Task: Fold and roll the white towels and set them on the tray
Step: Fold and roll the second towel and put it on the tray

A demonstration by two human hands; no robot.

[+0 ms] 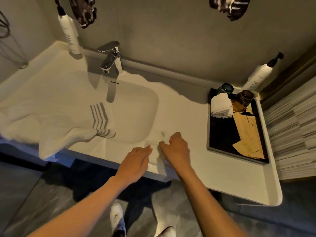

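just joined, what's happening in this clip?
A person is folding a small white towel on the front edge of the counter, right of the sink. The left hand presses it flat while the right hand has a pinch grip on a corner. One rolled towel already sits on the black tray, next to two cups. A larger striped towel is draped over the sink's left side.
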